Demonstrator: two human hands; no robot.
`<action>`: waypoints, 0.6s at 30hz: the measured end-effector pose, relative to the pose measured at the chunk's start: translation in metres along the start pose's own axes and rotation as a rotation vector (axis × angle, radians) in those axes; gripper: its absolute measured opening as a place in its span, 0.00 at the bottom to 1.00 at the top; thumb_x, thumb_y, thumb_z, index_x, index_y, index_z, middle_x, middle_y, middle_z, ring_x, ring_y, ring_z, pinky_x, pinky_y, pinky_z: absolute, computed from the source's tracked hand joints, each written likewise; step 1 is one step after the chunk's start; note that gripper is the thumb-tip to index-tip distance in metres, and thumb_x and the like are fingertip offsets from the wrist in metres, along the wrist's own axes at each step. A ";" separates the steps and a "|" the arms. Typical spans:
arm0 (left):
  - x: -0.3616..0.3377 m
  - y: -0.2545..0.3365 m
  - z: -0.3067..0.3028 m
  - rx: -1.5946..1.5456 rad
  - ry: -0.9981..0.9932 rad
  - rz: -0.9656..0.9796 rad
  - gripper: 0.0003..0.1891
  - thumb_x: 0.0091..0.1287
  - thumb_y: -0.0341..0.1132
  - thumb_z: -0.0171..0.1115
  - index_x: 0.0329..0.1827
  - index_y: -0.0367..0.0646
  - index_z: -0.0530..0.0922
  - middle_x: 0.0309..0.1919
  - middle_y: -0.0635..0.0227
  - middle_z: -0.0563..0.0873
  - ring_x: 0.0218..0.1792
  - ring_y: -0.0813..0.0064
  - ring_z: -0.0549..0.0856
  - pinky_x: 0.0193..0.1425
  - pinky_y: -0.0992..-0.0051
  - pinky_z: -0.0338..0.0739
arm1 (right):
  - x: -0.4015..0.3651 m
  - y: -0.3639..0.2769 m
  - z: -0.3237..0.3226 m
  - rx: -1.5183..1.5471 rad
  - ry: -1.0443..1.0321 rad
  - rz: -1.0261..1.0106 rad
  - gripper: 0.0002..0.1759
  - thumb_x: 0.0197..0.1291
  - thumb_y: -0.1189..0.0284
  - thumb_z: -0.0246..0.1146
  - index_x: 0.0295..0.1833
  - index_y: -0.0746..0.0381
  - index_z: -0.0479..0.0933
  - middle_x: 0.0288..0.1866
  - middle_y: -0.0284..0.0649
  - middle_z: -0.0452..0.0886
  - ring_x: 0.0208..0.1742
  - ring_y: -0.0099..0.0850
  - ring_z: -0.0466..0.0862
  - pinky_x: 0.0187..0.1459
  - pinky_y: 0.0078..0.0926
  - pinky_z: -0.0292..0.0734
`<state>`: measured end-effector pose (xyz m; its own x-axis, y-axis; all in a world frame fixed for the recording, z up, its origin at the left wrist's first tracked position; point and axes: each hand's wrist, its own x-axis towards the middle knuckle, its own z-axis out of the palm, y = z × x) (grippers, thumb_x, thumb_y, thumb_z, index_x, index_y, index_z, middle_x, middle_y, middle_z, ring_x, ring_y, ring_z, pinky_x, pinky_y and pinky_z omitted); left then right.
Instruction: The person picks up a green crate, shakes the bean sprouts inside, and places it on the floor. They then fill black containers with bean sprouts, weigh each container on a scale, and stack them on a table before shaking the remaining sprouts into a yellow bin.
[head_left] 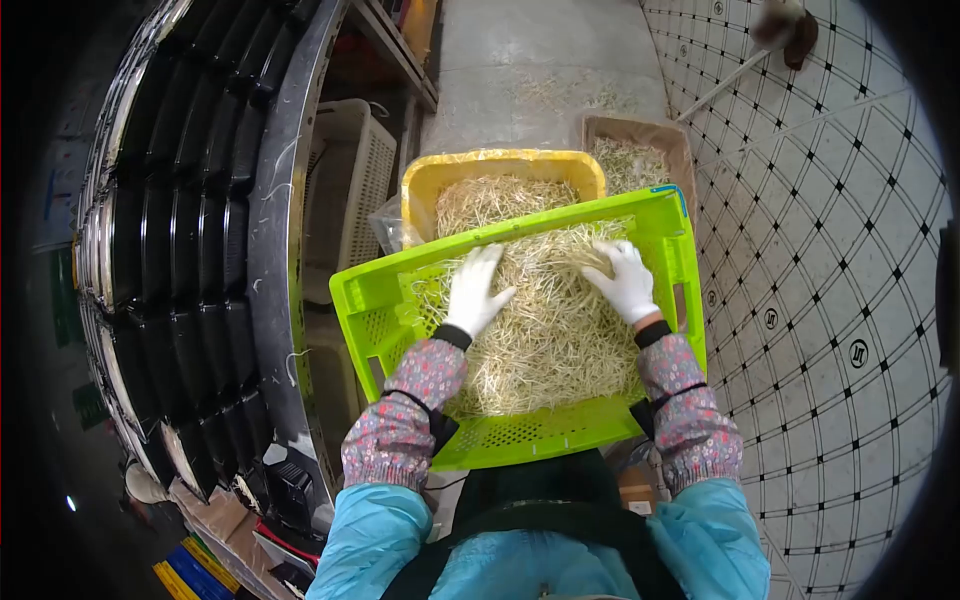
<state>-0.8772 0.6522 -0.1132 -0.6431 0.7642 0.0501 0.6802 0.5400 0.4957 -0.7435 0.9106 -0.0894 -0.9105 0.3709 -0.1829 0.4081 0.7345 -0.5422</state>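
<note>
A bright green perforated crate (540, 437) is full of thin, pale, straw-like strands (545, 330) and sits tilted in front of my body. My left hand (477, 290), in a white glove, rests on the left part of the strands with thumb and fingers apart. On the right part lies my right hand (624, 282), also gloved in white, its fingers spread over the strands near the crate's right wall. Neither hand visibly grips anything. Behind the crate a yellow tub (420, 200) holds more strands.
A brown bin (682, 150) with pale strands stands behind on the right. Stacked black trays (190, 240) fill the left, beside a metal table edge (280, 220). A white basket (370, 190) stands under the frame. Strands litter the floor (550, 40) ahead.
</note>
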 end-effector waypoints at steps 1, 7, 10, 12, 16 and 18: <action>0.012 0.001 0.010 0.055 -0.018 0.023 0.41 0.54 0.46 0.72 0.70 0.41 0.65 0.62 0.51 0.75 0.62 0.49 0.73 0.66 0.59 0.69 | 0.013 -0.004 0.007 -0.004 -0.002 0.000 0.29 0.56 0.54 0.68 0.59 0.59 0.77 0.60 0.43 0.77 0.61 0.39 0.76 0.56 0.34 0.75; 0.039 0.010 0.064 0.008 -0.200 -0.206 0.38 0.53 0.44 0.72 0.67 0.39 0.68 0.57 0.50 0.78 0.56 0.49 0.77 0.61 0.59 0.73 | 0.034 -0.003 0.066 -0.195 0.038 0.134 0.35 0.50 0.49 0.70 0.59 0.58 0.76 0.62 0.46 0.75 0.62 0.44 0.74 0.57 0.38 0.75; 0.014 0.014 0.063 -0.113 -0.086 -0.270 0.27 0.57 0.38 0.68 0.61 0.43 0.75 0.47 0.55 0.82 0.46 0.52 0.82 0.53 0.59 0.77 | 0.012 -0.008 0.064 -0.010 -0.032 0.091 0.24 0.52 0.58 0.70 0.54 0.53 0.79 0.54 0.41 0.79 0.54 0.41 0.79 0.51 0.36 0.78; -0.024 0.016 0.044 -0.258 -0.135 -0.238 0.20 0.59 0.33 0.67 0.56 0.46 0.78 0.42 0.60 0.84 0.44 0.56 0.83 0.51 0.64 0.78 | -0.020 -0.028 0.053 0.109 0.215 -0.218 0.15 0.53 0.65 0.69 0.47 0.49 0.81 0.47 0.35 0.82 0.47 0.36 0.82 0.42 0.32 0.80; -0.108 0.023 -0.018 -0.233 -0.093 0.039 0.19 0.56 0.30 0.67 0.52 0.51 0.81 0.38 0.66 0.84 0.39 0.62 0.83 0.44 0.67 0.79 | -0.076 -0.057 0.034 0.137 -0.158 -0.609 0.19 0.53 0.63 0.69 0.52 0.47 0.80 0.52 0.36 0.82 0.45 0.34 0.83 0.38 0.29 0.81; -0.126 0.004 -0.023 -0.165 -0.231 -0.015 0.22 0.55 0.32 0.69 0.55 0.53 0.80 0.41 0.67 0.84 0.43 0.65 0.83 0.47 0.68 0.78 | -0.067 -0.068 0.037 0.091 -0.236 -0.619 0.24 0.53 0.64 0.69 0.57 0.47 0.77 0.58 0.39 0.78 0.45 0.36 0.83 0.37 0.29 0.82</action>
<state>-0.8016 0.5502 -0.0972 -0.5424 0.8270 -0.1481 0.5926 0.5016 0.6303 -0.7129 0.8150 -0.0702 -0.9692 -0.2458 0.0156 -0.1926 0.7170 -0.6699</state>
